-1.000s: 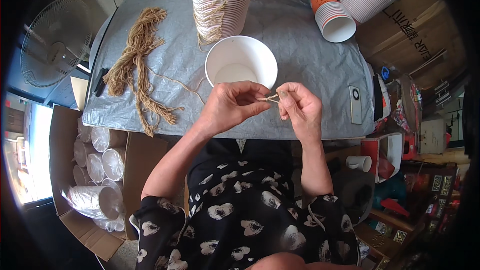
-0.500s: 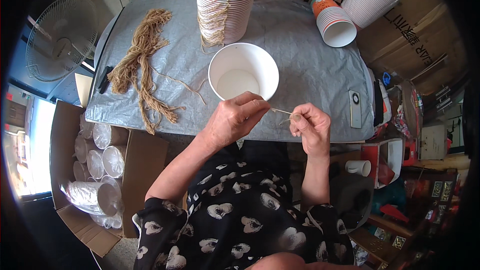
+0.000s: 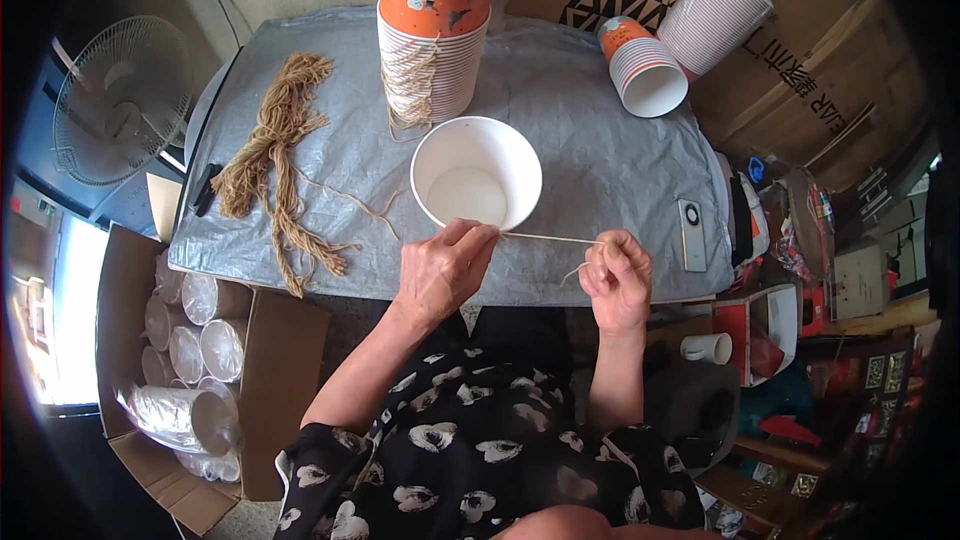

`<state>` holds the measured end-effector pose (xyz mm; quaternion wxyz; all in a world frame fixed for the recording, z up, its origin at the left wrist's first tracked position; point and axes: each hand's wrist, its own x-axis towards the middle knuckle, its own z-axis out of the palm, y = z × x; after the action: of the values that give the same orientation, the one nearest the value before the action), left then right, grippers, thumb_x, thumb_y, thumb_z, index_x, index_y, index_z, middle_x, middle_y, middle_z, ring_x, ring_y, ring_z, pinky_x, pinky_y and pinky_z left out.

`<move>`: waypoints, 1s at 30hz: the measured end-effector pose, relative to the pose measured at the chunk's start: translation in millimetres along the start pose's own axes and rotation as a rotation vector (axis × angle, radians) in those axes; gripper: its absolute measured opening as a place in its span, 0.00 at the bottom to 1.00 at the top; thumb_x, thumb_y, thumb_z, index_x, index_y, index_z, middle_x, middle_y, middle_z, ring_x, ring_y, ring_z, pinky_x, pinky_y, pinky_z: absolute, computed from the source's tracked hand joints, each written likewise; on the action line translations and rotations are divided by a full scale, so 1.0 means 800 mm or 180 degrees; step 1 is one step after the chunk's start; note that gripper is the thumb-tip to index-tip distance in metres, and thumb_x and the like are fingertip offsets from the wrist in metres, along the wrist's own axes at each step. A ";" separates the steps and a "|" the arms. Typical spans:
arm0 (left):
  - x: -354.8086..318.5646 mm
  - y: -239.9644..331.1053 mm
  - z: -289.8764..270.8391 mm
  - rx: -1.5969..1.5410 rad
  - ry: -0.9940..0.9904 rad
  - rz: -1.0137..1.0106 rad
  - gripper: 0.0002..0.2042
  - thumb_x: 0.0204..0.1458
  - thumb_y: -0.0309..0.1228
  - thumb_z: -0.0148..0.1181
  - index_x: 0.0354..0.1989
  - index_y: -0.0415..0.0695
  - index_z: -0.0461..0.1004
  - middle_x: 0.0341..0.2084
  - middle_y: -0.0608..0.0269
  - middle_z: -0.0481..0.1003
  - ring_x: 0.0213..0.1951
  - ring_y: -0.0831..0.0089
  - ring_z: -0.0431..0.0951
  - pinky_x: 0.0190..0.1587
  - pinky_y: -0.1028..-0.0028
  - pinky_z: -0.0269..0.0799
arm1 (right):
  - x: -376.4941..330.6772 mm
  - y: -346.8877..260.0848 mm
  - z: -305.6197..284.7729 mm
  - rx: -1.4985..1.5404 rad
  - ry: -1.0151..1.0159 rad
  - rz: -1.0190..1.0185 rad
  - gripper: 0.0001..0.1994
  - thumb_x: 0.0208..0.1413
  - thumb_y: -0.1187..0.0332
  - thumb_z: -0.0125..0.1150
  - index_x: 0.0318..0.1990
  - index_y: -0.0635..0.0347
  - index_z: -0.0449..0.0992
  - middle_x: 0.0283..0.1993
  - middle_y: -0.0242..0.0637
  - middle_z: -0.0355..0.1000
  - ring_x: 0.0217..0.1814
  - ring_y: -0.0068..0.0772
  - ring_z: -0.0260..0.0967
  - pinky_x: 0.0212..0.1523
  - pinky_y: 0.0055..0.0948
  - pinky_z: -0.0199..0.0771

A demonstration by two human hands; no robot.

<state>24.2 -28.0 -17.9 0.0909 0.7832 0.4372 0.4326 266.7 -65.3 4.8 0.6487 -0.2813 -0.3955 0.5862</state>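
A short length of tan twine (image 3: 550,238) is held taut between both hands at the near edge of the tabletop (image 3: 600,140), just in front of the white paper cup (image 3: 477,172). The left hand (image 3: 443,270) is closed, one end pinched at the cup's near rim; the right hand (image 3: 615,280) is closed on the other end, a loose tail hanging. The step in hand appears to be the tightening of the twine; the next move probably calls for steady tension while the ends are secured.
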 end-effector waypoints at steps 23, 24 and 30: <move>-0.024 0.031 0.005 -0.3357 -0.1557 -0.1985 0.08 0.62 0.29 0.64 0.40 0.36 0.83 0.27 0.68 0.81 0.29 0.84 0.79 0.32 0.81 0.76 | -0.003 0.038 -0.004 -0.0360 0.0217 0.0403 0.07 0.65 0.72 0.61 0.47 0.57 0.83 0.68 0.43 0.67 0.40 0.20 0.67 0.40 0.25 0.68; -0.026 0.028 -0.002 -0.3263 -0.1707 -0.2107 0.08 0.62 0.29 0.64 0.41 0.37 0.83 0.27 0.69 0.81 0.29 0.85 0.79 0.32 0.81 0.75 | 0.002 0.036 -0.010 0.0001 0.0310 0.0585 0.08 0.66 0.71 0.61 0.48 0.58 0.82 0.66 0.42 0.69 0.40 0.20 0.67 0.39 0.25 0.67; -0.051 0.012 -0.044 -0.2601 -0.1673 -0.2878 0.10 0.64 0.35 0.63 0.42 0.40 0.81 0.28 0.70 0.80 0.30 0.84 0.79 0.31 0.81 0.74 | 0.036 0.018 -0.060 0.0524 0.0645 0.1007 0.07 0.66 0.67 0.63 0.47 0.57 0.81 0.48 0.36 0.78 0.31 0.18 0.66 0.29 0.21 0.65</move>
<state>-6.5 -73.4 -15.5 0.6568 0.5046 0.4869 0.2774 299.6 -29.8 -27.5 0.6058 -0.3436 -0.2299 0.6798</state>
